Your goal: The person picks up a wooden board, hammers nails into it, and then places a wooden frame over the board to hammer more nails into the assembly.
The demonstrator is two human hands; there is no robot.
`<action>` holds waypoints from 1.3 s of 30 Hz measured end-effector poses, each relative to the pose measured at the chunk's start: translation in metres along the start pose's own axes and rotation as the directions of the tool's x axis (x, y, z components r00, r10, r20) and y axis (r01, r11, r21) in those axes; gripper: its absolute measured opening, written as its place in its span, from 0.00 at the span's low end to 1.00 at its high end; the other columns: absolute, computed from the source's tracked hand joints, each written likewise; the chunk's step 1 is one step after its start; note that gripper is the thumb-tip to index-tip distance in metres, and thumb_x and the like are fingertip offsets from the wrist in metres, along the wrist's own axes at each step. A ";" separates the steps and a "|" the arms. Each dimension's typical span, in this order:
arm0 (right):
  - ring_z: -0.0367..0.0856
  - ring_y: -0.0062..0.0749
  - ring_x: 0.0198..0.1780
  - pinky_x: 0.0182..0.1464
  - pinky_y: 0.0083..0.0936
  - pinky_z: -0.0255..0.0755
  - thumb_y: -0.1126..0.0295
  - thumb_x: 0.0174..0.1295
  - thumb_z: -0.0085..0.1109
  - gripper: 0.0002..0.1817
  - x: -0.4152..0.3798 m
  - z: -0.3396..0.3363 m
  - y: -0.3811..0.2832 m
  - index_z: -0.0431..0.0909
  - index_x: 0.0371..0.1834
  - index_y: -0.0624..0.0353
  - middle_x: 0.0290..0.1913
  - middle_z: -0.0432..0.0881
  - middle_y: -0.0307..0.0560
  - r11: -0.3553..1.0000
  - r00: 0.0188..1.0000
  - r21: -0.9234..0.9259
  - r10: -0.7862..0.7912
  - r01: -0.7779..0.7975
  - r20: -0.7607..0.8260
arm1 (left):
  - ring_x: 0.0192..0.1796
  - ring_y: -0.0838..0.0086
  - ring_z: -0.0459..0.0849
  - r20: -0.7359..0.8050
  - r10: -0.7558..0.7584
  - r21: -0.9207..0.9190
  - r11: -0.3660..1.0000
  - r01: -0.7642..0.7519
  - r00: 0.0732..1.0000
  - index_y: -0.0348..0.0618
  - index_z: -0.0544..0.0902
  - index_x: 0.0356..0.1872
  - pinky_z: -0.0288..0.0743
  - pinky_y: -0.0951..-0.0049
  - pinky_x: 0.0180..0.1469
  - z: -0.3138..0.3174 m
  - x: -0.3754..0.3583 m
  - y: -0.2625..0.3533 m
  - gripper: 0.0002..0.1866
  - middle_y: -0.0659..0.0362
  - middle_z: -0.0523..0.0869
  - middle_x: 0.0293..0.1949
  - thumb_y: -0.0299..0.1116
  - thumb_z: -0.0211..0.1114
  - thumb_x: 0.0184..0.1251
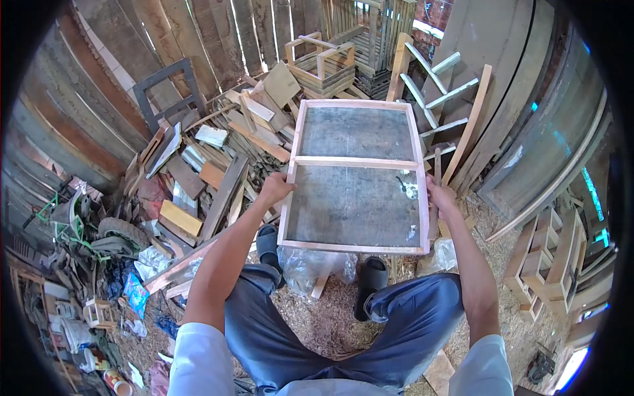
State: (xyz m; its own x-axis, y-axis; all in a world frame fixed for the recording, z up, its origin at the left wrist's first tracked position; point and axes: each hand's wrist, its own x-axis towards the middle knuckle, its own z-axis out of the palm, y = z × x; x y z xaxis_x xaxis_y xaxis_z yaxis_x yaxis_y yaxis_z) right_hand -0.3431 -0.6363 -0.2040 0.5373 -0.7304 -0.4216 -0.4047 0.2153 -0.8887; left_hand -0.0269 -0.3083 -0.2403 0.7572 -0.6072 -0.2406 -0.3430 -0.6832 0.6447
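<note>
Person seated, knees apart, lower centre of frame. Wooden frame (pixel 356 177) with grey panel and one crossbar held flat at centre. Left hand (pixel 275 188) closed around the frame's left rail near the crossbar. Right hand (pixel 440 198) closed around the right rail, lower half. Scrap timber pile (pixel 211 165) at left centre, just beside the frame. Ladder (pixel 439 99) leans upper right. Sawdust floor (pixel 330 323) below.

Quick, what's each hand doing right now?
Left hand: closed on the left rail of the wooden frame.
Right hand: closed on the frame's right rail.
</note>
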 end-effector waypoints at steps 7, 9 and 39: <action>0.77 0.36 0.51 0.53 0.34 0.70 0.57 0.65 0.57 0.28 -0.003 0.008 0.000 0.69 0.62 0.67 0.52 0.79 0.54 0.986 0.996 -0.147 -0.083 0.080 -0.019 | 0.40 0.66 0.84 -0.032 0.033 -0.056 0.998 -0.035 0.999 0.38 0.83 0.46 0.75 0.67 0.46 0.012 0.008 -0.009 0.19 0.51 0.86 0.36 0.36 0.69 0.54; 0.76 0.35 0.51 0.54 0.32 0.69 0.60 0.65 0.58 0.26 0.000 0.009 0.001 0.70 0.61 0.66 0.52 0.79 0.53 0.977 0.997 -0.207 -0.068 0.060 -0.034 | 0.41 0.65 0.84 -0.033 0.042 -0.067 0.997 -0.044 0.999 0.38 0.83 0.46 0.75 0.67 0.47 0.012 0.010 -0.012 0.18 0.50 0.86 0.36 0.36 0.68 0.55; 0.75 0.33 0.52 0.55 0.31 0.68 0.58 0.66 0.56 0.27 0.005 0.003 0.000 0.67 0.63 0.62 0.52 0.78 0.49 0.994 0.998 -0.092 -0.064 0.062 -0.018 | 0.61 0.58 0.73 0.080 -0.290 -0.415 0.860 0.296 0.954 0.42 0.63 0.68 0.67 0.55 0.61 0.030 -0.001 0.006 0.34 0.49 0.73 0.61 0.57 0.50 0.69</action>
State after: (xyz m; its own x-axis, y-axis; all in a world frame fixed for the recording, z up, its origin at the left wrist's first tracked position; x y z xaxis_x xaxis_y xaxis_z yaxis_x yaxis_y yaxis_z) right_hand -0.3383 -0.6383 -0.2067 0.5490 -0.7539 -0.3609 -0.4370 0.1092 -0.8928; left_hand -0.0468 -0.3237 -0.2582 0.7774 -0.4137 -0.4738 0.1597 -0.5988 0.7848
